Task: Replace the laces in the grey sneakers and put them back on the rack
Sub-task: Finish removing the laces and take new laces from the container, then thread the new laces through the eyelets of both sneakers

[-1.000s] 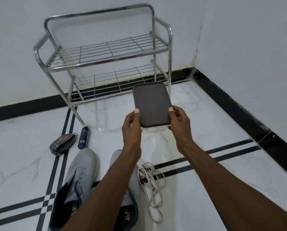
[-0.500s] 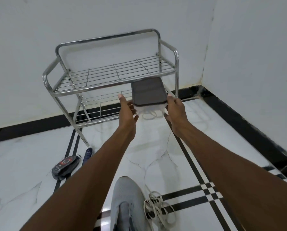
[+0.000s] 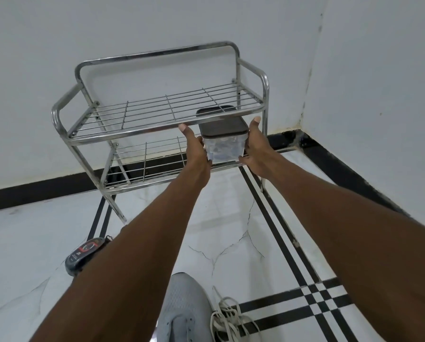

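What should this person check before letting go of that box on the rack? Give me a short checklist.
1. Both hands steady the clear plastic box with the dark lid: left hand and right hand press its sides: ok.
2. Box sits under the top shelf of the steel wire rack: ok.
3. Box rests fully on the lower shelf: cannot tell.
4. Lid seated flat: ok.
5. Grey sneaker back on the rack: not ok, on the floor.
6. White laces threaded: not ok, loose beside it.
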The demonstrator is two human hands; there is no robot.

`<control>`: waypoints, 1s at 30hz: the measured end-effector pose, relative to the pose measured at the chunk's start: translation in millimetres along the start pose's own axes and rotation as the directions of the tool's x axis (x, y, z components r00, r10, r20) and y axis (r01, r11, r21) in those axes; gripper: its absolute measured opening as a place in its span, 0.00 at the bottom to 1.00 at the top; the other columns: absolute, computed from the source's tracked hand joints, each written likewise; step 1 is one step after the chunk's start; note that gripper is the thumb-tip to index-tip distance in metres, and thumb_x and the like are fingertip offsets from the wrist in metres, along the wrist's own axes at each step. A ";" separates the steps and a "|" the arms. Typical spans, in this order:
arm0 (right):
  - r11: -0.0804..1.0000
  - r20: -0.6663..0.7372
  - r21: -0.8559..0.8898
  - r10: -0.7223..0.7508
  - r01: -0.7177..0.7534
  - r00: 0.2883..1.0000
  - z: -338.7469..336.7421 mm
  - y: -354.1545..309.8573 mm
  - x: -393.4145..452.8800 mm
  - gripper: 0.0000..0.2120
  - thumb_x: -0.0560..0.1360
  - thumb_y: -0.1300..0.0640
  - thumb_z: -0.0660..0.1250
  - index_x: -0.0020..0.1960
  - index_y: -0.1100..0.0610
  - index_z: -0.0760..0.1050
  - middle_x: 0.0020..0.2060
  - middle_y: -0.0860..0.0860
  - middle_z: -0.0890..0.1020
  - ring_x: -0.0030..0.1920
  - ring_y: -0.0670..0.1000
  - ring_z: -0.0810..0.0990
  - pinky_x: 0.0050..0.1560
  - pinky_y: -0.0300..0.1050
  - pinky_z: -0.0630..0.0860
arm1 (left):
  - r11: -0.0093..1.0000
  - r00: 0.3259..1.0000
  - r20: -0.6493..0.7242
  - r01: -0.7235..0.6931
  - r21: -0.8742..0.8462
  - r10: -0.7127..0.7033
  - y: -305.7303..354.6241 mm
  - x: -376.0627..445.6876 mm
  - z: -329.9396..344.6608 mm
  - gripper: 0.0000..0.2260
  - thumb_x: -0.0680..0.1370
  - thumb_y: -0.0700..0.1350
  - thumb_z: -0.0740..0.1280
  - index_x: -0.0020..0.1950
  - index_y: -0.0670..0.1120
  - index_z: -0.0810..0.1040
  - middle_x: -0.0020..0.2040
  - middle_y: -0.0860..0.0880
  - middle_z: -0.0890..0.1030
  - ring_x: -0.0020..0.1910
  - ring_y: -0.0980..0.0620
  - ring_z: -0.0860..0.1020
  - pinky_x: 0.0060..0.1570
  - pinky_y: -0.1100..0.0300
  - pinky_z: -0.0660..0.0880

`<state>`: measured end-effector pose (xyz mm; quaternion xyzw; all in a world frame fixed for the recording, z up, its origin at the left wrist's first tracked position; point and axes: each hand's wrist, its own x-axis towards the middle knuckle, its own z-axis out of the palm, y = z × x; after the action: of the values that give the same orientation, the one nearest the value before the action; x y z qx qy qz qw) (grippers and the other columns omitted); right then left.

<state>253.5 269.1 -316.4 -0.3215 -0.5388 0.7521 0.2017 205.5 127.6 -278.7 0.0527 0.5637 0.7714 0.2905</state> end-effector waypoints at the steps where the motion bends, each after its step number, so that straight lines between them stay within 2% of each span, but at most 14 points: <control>1: 1.000 -0.009 0.000 0.008 -0.008 1.000 6.5 -8.0 -20.2 0.49 0.68 0.19 0.48 0.79 0.48 0.62 0.77 0.53 0.67 0.75 0.59 0.68 0.72 0.64 0.68 | 1.000 1.000 -0.003 0.004 -0.005 -0.004 -0.7 1.1 -1.5 0.40 0.80 0.72 0.44 0.80 0.44 0.64 0.75 0.42 0.72 0.72 0.39 0.72 0.74 0.43 0.67; 3: 0.999 -0.033 0.026 -0.018 0.019 0.999 8.7 -13.0 -39.0 0.40 0.77 0.27 0.47 0.79 0.52 0.61 0.77 0.54 0.66 0.75 0.59 0.68 0.73 0.63 0.66 | 1.000 0.999 -0.034 0.014 -0.009 -0.015 -1.9 4.1 -6.2 0.39 0.81 0.70 0.45 0.80 0.43 0.63 0.77 0.43 0.69 0.74 0.39 0.70 0.74 0.45 0.67; 5: 0.999 -0.077 0.030 -0.043 0.045 0.996 5.5 -10.3 -48.7 0.34 0.81 0.33 0.48 0.77 0.54 0.63 0.73 0.54 0.70 0.71 0.58 0.71 0.70 0.61 0.71 | 1.000 0.997 -0.079 0.004 -0.005 -0.004 -2.7 3.4 -13.2 0.36 0.82 0.68 0.46 0.74 0.41 0.69 0.68 0.44 0.76 0.70 0.40 0.73 0.73 0.45 0.68; 7: 0.997 -0.167 -0.039 -0.069 0.063 0.984 4.9 -2.1 -62.1 0.27 0.83 0.38 0.52 0.73 0.55 0.68 0.63 0.53 0.74 0.60 0.55 0.76 0.62 0.57 0.79 | 1.000 0.995 -0.101 -0.002 0.028 0.004 -6.6 -1.1 -23.9 0.33 0.83 0.67 0.46 0.66 0.41 0.74 0.56 0.46 0.79 0.64 0.43 0.77 0.70 0.44 0.72; 10: 0.970 -0.268 -0.229 -0.142 0.080 0.953 1.3 23.6 -80.6 0.15 0.82 0.49 0.63 0.63 0.57 0.72 0.51 0.50 0.78 0.45 0.47 0.76 0.54 0.53 0.83 | 0.994 0.995 -0.095 0.026 0.108 -0.016 -22.1 -19.2 -46.4 0.32 0.84 0.65 0.48 0.65 0.41 0.77 0.58 0.44 0.81 0.59 0.43 0.81 0.62 0.47 0.79; 13: 0.940 -0.199 -0.333 -0.147 0.075 0.969 -2.6 61.2 -106.5 0.14 0.79 0.52 0.67 0.62 0.57 0.75 0.43 0.48 0.79 0.40 0.46 0.77 0.53 0.53 0.81 | 0.977 0.996 -0.084 0.055 0.205 -0.038 -48.1 -48.9 -75.6 0.22 0.86 0.58 0.55 0.61 0.41 0.78 0.56 0.44 0.82 0.54 0.46 0.83 0.56 0.52 0.81; 16: 0.890 -0.048 -0.450 -0.103 0.071 0.994 -4.7 106.7 -138.7 0.11 0.76 0.51 0.71 0.56 0.55 0.78 0.46 0.52 0.83 0.43 0.50 0.81 0.50 0.52 0.82 | 0.923 0.998 -0.067 0.045 0.381 -0.021 -79.6 -84.2 -108.6 0.13 0.85 0.49 0.63 0.63 0.41 0.78 0.56 0.44 0.82 0.53 0.46 0.84 0.57 0.53 0.81; 18: 0.795 0.070 -0.602 -0.043 0.077 0.997 -5.6 139.1 -163.1 0.11 0.76 0.50 0.72 0.55 0.53 0.81 0.48 0.52 0.84 0.49 0.52 0.82 0.53 0.51 0.80 | 0.884 0.997 -0.078 0.054 0.464 -0.020 -102.0 -109.0 -135.5 0.11 0.83 0.47 0.66 0.60 0.42 0.79 0.54 0.43 0.83 0.51 0.46 0.84 0.56 0.52 0.81; 20: 0.646 0.189 -0.755 0.050 0.113 0.981 -6.2 171.6 -189.2 0.14 0.76 0.51 0.72 0.60 0.54 0.81 0.55 0.51 0.83 0.56 0.52 0.82 0.57 0.46 0.77 | 0.816 0.995 -0.101 0.057 0.576 0.002 -119.2 -134.1 -160.8 0.08 0.82 0.47 0.67 0.55 0.44 0.81 0.51 0.44 0.84 0.51 0.45 0.84 0.55 0.50 0.81; 22: 0.498 0.295 -0.845 0.129 0.196 0.947 -5.7 201.3 -212.1 0.18 0.75 0.53 0.73 0.64 0.54 0.80 0.61 0.51 0.81 0.62 0.52 0.79 0.61 0.41 0.73 | 0.698 0.995 -0.086 0.030 0.716 0.046 -129.1 -155.5 -180.0 0.07 0.81 0.47 0.67 0.54 0.45 0.82 0.51 0.46 0.85 0.49 0.48 0.82 0.51 0.54 0.80; 24: 0.399 0.328 -0.886 0.180 0.236 0.927 -5.9 228.2 -229.3 0.19 0.73 0.55 0.73 0.63 0.55 0.81 0.60 0.55 0.82 0.62 0.55 0.79 0.61 0.45 0.75 | 0.543 0.998 -0.014 -0.025 0.839 0.067 -136.5 -169.2 -194.6 0.08 0.80 0.45 0.68 0.55 0.44 0.83 0.52 0.48 0.84 0.50 0.51 0.80 0.50 0.59 0.74; 26: 0.262 0.342 -0.919 0.158 0.294 0.927 -10.2 246.3 -242.5 0.15 0.74 0.55 0.71 0.59 0.58 0.83 0.56 0.59 0.81 0.61 0.58 0.77 0.59 0.48 0.74 | 0.398 0.998 0.065 -0.063 0.915 0.007 -146.6 -177.2 -205.7 0.08 0.79 0.45 0.70 0.55 0.45 0.84 0.53 0.48 0.83 0.53 0.50 0.79 0.53 0.60 0.72; 28: 0.215 0.346 -0.922 0.094 0.321 0.933 -19.2 255.5 -246.7 0.09 0.75 0.58 0.70 0.52 0.62 0.84 0.54 0.60 0.81 0.59 0.58 0.78 0.56 0.45 0.73 | 0.290 0.995 0.092 -0.080 0.954 -0.028 -159.0 -182.7 -214.9 0.07 0.77 0.47 0.72 0.53 0.47 0.85 0.53 0.49 0.83 0.55 0.50 0.80 0.55 0.61 0.73; 30: 0.243 0.292 -0.931 0.054 0.271 0.955 -30.6 258.8 -241.6 0.06 0.75 0.62 0.71 0.50 0.64 0.84 0.53 0.57 0.82 0.56 0.54 0.80 0.48 0.32 0.71 | 0.244 0.996 0.086 -0.090 0.966 0.027 -169.8 -185.7 -220.1 0.05 0.76 0.48 0.73 0.49 0.50 0.86 0.51 0.50 0.84 0.54 0.49 0.80 0.53 0.60 0.74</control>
<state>458.1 45.5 -502.0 -0.2356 -0.9277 0.2837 -0.0588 334.9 -118.1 -464.8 0.2608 0.9083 0.2715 0.1825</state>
